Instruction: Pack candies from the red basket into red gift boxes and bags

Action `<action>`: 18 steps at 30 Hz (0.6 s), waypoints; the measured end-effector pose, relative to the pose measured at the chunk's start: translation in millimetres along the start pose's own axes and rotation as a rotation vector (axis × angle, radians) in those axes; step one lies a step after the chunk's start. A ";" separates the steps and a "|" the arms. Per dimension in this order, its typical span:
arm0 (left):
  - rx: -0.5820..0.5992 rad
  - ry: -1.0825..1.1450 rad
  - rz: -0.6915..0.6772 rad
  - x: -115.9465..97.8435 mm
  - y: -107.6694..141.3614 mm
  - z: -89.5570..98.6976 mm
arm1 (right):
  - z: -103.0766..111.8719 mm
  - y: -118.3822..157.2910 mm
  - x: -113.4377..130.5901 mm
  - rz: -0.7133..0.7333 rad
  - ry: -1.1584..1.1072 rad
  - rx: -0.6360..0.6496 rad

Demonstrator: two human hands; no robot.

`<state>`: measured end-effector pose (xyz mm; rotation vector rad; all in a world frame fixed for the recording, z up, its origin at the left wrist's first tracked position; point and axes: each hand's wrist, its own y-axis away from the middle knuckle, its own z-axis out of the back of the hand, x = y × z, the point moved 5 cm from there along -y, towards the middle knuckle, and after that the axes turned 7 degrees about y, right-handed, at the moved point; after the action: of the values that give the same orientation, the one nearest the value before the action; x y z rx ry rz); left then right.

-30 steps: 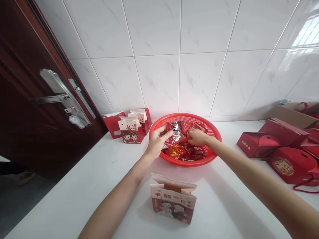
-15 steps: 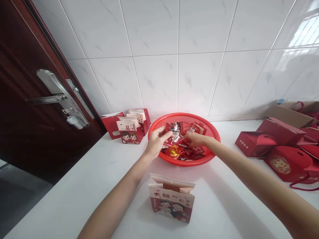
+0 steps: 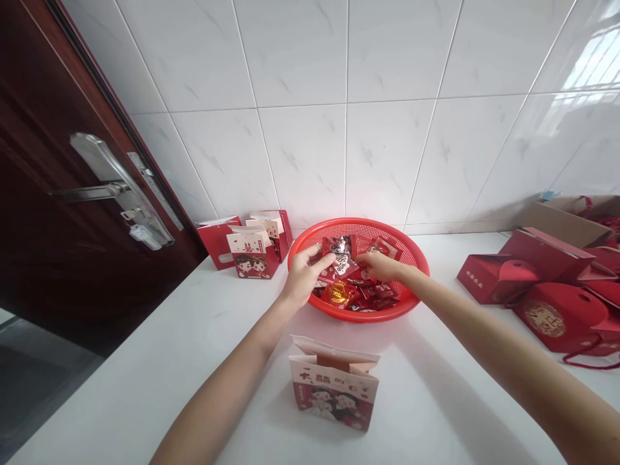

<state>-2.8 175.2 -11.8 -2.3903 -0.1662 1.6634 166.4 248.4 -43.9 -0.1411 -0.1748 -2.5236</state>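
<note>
Partly, the left hand's point(image 3: 305, 271) fingers are hidden behind a red-and-white packet point(image 3: 343, 263), its thumb pinching the near side over the red basket point(image 3: 358, 316). The right hand point(image 3: 380, 266) dips among the wrapped sweets point(image 3: 372, 300) there, its fingertips too obscured to tell whether they grip anything. The sweets overlap, most labels unreadable; one shows gold print. Nearer stands an open-topped carton point(image 3: 334, 400), its inside barely visible. Leftward, printed cartons point(image 3: 252, 255) overlap by the wall; rightward, red boxes point(image 3: 555, 316) and a cardboard box point(image 3: 557, 223) run off the edge.
</note>
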 end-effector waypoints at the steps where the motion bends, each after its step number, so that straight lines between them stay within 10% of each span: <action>1: -0.002 0.000 0.001 0.1 -0.2 0.2 | 0.1 0.3 0.2 0.001 -0.009 -0.002; 18: -0.011 0.026 0.024 2.3 -0.8 0.9 | 2.4 1.1 -2.6 0.045 -0.191 -0.121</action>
<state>-2.9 176.6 -14.0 -2.4303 -0.1429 1.6444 169.2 249.3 -41.8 -0.4303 -0.0932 -2.4739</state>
